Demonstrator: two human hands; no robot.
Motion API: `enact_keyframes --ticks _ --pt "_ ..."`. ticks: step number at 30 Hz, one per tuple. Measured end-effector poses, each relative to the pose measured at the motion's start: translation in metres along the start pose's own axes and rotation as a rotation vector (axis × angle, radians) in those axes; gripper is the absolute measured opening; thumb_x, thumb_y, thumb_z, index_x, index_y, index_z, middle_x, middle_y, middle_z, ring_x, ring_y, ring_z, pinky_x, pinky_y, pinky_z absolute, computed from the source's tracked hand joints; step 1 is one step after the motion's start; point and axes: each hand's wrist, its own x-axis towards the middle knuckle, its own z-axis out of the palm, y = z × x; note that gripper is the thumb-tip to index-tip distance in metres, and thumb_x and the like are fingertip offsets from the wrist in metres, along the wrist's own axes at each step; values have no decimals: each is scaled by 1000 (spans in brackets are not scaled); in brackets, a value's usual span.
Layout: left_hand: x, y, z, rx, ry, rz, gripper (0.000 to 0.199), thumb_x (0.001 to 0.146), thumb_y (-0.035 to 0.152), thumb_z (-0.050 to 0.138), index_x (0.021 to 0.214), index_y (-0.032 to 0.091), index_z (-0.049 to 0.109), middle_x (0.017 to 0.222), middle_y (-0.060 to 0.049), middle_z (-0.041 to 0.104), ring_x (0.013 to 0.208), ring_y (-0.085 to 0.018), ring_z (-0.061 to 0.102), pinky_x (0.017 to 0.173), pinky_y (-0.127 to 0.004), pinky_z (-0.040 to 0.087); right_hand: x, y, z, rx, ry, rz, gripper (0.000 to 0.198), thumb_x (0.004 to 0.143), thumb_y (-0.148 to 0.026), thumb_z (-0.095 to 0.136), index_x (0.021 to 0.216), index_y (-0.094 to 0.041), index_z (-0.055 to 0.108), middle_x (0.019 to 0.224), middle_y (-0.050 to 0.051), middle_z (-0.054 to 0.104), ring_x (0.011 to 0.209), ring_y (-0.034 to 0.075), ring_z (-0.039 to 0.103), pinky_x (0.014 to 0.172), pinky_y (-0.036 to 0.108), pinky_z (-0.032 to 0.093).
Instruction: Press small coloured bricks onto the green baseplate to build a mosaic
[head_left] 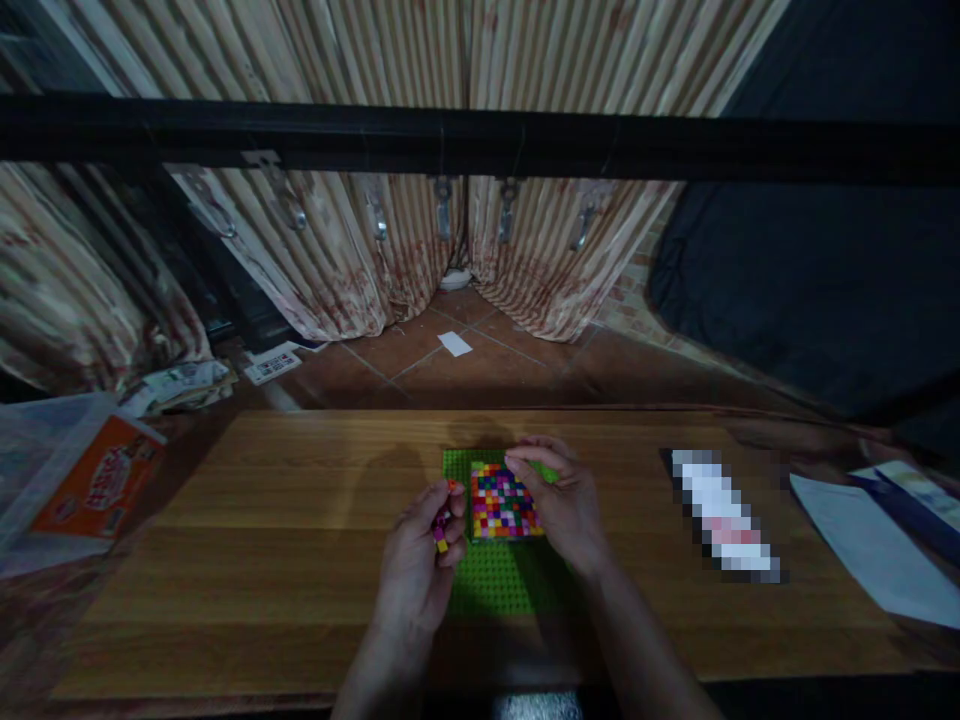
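Observation:
A green studded baseplate (491, 585) lies on the wooden table in front of me. On it sits a block of small multicoloured toy bricks (504, 505), packed in tight rows. Left of the plate, my left hand (424, 540) is closed around several loose toy bricks (440, 530); purple, yellow and orange ones show between the fingers. My right hand (566, 500) reaches over the right side of the brick block, thumb and forefinger pinched together at its upper edge. Whatever is between those fingertips is hidden or too small to make out.
The wooden table (247, 560) spans the foreground. A blurred-out object (724, 515) lies on its right part, with white paper (877, 540) farther right. A clear plastic bin with an orange package (97, 480) stands at the left. A dark bar (480, 140) with hanging clips crosses beyond.

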Motion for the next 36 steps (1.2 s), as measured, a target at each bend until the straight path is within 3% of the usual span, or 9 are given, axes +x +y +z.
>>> enact_keyframes --ticks 8,15,22,27,30,36 --pt "-1 3 -3 -31 -22 9 24 69 29 75 77 10 63 65 2 50 46 -2 35 37 -14 18 12 7 18 174 -115 224 16 66 -38 77 75 -25 77 89 3 73 92 23 63 88 39 46" --pt "-1 3 -6 -59 -50 -1 23 70 29 73 79 10 63 66 2 50 46 -1 35 37 -14 18 12 5 17 158 -182 360 23 62 -40 78 75 -21 77 80 4 74 80 22 65 79 37 48" --pt "0 8 -8 -96 -11 4 24 70 29 74 80 10 62 66 2 51 46 -1 35 37 -15 18 17 16 4 122 -33 328 27 62 -44 77 75 -20 75 80 4 75 81 23 66 79 37 49" --pt "1 14 -13 -135 -21 1 27 68 29 75 81 10 62 67 2 50 46 -1 35 37 -15 17 29 26 -11 -29 -84 266 29 66 -46 74 79 -19 75 84 7 76 84 25 68 81 40 50" --pt "3 18 -16 -158 -11 9 27 67 30 75 81 11 62 67 2 50 47 -2 35 38 -15 16 50 29 -14 -139 -294 207 23 68 -42 72 79 -21 76 88 7 76 86 25 68 84 41 50" --pt "7 25 -20 -172 24 58 28 67 34 74 77 12 61 65 3 48 45 -2 32 39 -17 12 99 21 12 -276 -1049 106 16 71 -35 68 79 -25 78 82 3 74 78 22 67 73 34 51"
